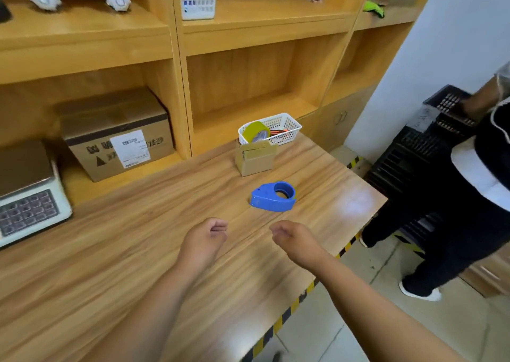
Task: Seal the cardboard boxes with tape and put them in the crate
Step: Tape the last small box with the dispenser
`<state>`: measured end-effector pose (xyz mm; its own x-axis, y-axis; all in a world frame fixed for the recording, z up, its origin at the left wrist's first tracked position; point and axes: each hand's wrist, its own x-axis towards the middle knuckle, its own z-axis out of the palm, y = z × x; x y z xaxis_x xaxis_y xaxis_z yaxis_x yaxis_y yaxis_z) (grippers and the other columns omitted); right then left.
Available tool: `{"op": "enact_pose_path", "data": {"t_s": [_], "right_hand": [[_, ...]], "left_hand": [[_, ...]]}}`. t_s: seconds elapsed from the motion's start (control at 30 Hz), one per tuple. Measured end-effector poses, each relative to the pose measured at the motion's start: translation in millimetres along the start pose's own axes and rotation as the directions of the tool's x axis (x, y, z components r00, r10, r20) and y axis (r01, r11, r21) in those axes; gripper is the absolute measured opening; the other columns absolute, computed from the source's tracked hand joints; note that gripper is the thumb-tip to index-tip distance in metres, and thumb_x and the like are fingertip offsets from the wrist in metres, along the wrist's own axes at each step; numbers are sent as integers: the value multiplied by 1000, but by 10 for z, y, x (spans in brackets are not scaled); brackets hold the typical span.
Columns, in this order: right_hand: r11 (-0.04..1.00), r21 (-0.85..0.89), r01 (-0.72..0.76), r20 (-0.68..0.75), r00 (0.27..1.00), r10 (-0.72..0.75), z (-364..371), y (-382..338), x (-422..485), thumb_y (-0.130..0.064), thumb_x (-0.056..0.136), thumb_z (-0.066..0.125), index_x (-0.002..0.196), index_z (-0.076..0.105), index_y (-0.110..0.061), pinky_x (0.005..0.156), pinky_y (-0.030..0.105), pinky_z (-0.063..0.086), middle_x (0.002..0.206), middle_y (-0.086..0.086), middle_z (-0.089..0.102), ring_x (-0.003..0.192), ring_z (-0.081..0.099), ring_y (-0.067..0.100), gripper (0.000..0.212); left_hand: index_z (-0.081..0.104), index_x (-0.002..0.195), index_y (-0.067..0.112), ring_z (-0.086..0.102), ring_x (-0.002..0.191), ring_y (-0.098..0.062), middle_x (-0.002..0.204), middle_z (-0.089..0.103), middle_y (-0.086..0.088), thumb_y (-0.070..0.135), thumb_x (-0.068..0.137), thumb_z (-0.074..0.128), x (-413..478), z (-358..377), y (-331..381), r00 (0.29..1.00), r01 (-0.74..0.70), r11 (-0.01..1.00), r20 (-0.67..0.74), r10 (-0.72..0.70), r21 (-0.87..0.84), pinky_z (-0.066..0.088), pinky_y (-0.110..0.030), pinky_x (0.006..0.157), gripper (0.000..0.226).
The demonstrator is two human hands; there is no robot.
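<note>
"Wood-grain worktop [110, 251] nearest, and 2 bare hands above it. What are the fingers doing?"

"Left hand [205, 239] and right hand [292, 240] sit side by side, apart, near the middle of the front half. Both have fingers loosely curled toward the palm, and neither holds or touches anything."

"Where is the tape tool from there?"

"Blue tape dispenser [271, 197] lies flat on the worktop just beyond the fingertips, between the 2 hands in line but farther back, toward the right edge. It is clear of both hands. Its round hub faces up and its pointed end faces left."

"And the box to seal?"

"1 small cardboard box [255, 157] stands upright beyond the dispenser, well away from the fingers, toward the far right corner. It is plain brown, and its top flap stands up rather than lying closed."

"Behind that?"

"White basket [287, 130] at the far right corner, right behind the box; I cannot tell whether they touch. A yellow tape roll [255, 131] leans inside it."

"The crate?"

"Black slatted crate [430, 141] off the worktop, past its right edge, on a stack. Another person [483, 196] stands there with a hand on it."

"Left side?"

"A scale [27, 193] at the left edge, and a large labelled carton [118, 138] in the shelf behind it."
</note>
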<state>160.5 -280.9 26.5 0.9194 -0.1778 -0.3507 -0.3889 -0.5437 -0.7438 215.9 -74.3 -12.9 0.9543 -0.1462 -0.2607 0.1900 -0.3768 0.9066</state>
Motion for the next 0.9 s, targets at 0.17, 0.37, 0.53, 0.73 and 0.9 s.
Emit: {"op": "enact_pose_path", "data": {"t_s": [0.17,0.37,0.53,0.73,0.9], "right_hand": [[995,-52,88,0,996,-88,-167,-4,652,-9,93,51,100,67,-13,88,30,45,95,2,64,91,58,16,18],[993,-13,118,55,992,-117,-515,-11,1556,-10,95,50,107,68,-9,83,20,44,102,-4,64,97,58,12,22],[973,-82,216,20,976,-215,-909,-74,2267,-8,91,54,103,71,-11,87,30,47,105,6,71,101,63,23,21],[856,-320,407,56,910,-412,-1132,-223,2957,-6,85,55,117,65,-11,92,30,42,118,10,64,113,55,26,34],[631,-617,471,127,851,-510,-1059,-194,3335,-14,86,54,133,52,-19,97,32,32,131,2,56,121,45,25,47]], "left_hand": [[65,101,17,63,90,-13,98,67,3,5,85,59,370,134,152,999,17,999,-48,-16,29,43,-22,80,21],[66,103,17,63,93,-13,97,67,4,7,86,58,941,369,445,988,29,998,-155,-19,63,46,-27,87,22],[68,101,20,64,94,-12,95,69,7,9,84,58,1391,656,672,969,68,994,-245,-44,89,49,-31,91,22],[67,99,25,62,90,0,90,65,19,13,86,58,1648,894,728,936,148,987,-333,-117,69,46,-16,82,20],[64,90,30,62,84,0,88,66,18,9,85,59,1636,987,600,905,207,978,-389,-175,40,45,-15,79,22]]}}
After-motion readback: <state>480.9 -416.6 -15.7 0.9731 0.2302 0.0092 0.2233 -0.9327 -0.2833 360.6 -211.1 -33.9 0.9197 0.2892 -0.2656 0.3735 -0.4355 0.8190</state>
